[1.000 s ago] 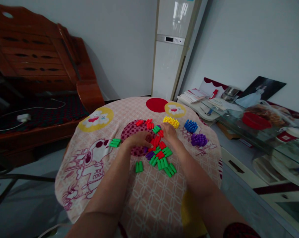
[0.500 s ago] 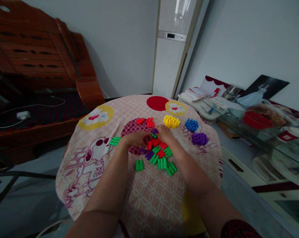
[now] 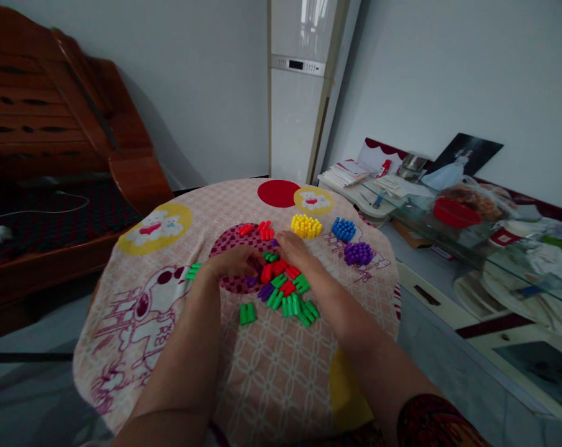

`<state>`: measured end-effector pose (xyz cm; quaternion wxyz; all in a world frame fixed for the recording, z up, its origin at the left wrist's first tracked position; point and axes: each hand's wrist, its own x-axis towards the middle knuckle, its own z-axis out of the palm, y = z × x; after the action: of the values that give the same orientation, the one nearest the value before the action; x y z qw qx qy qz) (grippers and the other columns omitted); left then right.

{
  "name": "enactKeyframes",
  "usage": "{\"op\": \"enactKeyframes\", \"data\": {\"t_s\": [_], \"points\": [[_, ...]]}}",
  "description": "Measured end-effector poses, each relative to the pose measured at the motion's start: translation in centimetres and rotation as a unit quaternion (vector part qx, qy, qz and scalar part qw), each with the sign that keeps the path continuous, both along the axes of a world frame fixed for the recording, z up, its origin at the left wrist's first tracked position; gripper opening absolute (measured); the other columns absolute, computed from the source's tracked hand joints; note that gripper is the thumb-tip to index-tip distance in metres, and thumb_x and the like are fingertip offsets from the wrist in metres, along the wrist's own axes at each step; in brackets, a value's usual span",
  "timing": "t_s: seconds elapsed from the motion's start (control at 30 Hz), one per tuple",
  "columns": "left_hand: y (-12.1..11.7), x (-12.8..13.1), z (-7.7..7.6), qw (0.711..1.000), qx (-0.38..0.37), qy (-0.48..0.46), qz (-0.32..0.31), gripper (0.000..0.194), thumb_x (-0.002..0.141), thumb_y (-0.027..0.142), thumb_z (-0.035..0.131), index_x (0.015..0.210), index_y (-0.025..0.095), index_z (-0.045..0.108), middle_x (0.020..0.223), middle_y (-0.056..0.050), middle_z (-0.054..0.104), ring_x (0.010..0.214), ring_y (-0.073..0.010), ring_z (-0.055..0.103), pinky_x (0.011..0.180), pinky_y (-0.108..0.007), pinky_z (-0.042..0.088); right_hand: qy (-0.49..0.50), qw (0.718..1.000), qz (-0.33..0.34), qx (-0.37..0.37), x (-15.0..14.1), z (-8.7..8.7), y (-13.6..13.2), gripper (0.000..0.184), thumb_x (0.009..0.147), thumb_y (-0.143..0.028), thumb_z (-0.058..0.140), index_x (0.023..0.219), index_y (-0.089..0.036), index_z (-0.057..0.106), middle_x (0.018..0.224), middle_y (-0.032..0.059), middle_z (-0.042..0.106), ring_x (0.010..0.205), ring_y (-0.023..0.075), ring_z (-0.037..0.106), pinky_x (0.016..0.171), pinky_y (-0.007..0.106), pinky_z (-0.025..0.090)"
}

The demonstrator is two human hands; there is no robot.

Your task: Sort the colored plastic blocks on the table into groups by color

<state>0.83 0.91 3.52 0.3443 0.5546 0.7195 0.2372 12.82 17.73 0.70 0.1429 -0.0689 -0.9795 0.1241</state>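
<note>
My left hand [image 3: 240, 261] is over the maroon checked patch, its fingers bent down at a dark purple piece [image 3: 259, 270] by the fingertips. To its right is my right hand [image 3: 292, 246], fingers curled beside another purple piece [image 3: 274, 243] and largely hiding what is under them. Between and in front of the hands lies a pile of small ribbed plastic pieces: red pieces [image 3: 279, 267], green pieces [image 3: 290, 305] and purple pieces [image 3: 266, 292]. One green piece [image 3: 247, 313] lies apart in front of the left hand.
Upright clusters of yellow pieces [image 3: 306, 226], blue pieces [image 3: 344, 229] and purple pieces [image 3: 358, 253] stand beyond my right hand. Red pieces [image 3: 257, 230] lie farther back; green ones [image 3: 194, 271] are left, on the patterned tablecloth [image 3: 281, 360]. A cluttered glass shelf [image 3: 415, 217] flanks the table's right side.
The view has turned slightly right, so everything sits farther left. My left hand has drawn back a little from the red pieces; my right hand stays at about the same spot.
</note>
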Motion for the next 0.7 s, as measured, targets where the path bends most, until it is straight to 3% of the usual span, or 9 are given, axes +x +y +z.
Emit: {"op": "enactKeyframes", "data": {"t_s": [0.13,0.23,0.33,0.47,0.7], "points": [[-0.3,-1.2,-0.5,0.998,0.037,0.013,0.058,0.023,0.062,0.027,0.064,0.080,0.022,0.077,0.075,0.000,0.075,0.072,-0.0176,0.066,0.069,-0.023,0.049,0.104,0.985,-0.068,-0.118,3.2,0.3,-0.1,0.025,0.085,-0.017,0.061,0.110,-0.017,0.063,0.103,0.0066,0.071,0.095,0.0196,0.065,0.088,0.031,0.049],[-0.4,-1.7,-0.3,0.993,0.051,0.050,0.091,0.020,0.062,0.030,0.066,0.077,0.021,0.077,0.073,0.000,0.074,0.071,-0.0171,0.064,0.069,-0.024,0.048,0.199,0.960,-0.120,-0.155,7.4,0.5,1.0,0.018,0.080,-0.026,0.065,0.096,-0.019,0.066,0.095,0.0048,0.071,0.088,0.0186,0.066,0.083,0.030,0.051],[-0.5,-1.6,0.2,0.986,0.079,0.067,0.130,0.020,0.063,0.032,0.067,0.077,0.021,0.077,0.074,0.000,0.074,0.073,-0.0173,0.065,0.070,-0.024,0.048,0.273,0.924,-0.219,-0.156,12.1,0.2,2.9,0.023,0.075,-0.036,0.067,0.089,-0.017,0.069,0.088,0.0066,0.071,0.077,0.0192,0.065,0.075,0.032,0.052],[-0.4,-1.1,0.8,0.979,0.106,0.063,0.163,0.020,0.064,0.034,0.066,0.075,0.020,0.075,0.069,0.000,0.072,0.068,-0.0164,0.064,0.063,-0.023,0.047,0.281,0.882,-0.346,-0.151,16.7,-0.8,4.8,0.028,0.074,-0.042,0.065,0.085,-0.017,0.069,0.080,0.0066,0.072,0.067,0.0196,0.064,0.070,0.033,0.052],[0.2,-0.8,0.7,0.977,0.131,0.039,0.161,0.021,0.063,0.033,0.067,0.077,0.020,0.073,0.071,0.001,0.073,0.069,-0.0164,0.065,0.065,-0.024,0.049,0.229,0.871,-0.429,-0.062,18.6,-2.5,5.7,0.025,0.072,-0.041,0.060,0.076,-0.018,0.067,0.071,0.0075,0.070,0.064,0.0220,0.061,0.071,0.036,0.049]]}}
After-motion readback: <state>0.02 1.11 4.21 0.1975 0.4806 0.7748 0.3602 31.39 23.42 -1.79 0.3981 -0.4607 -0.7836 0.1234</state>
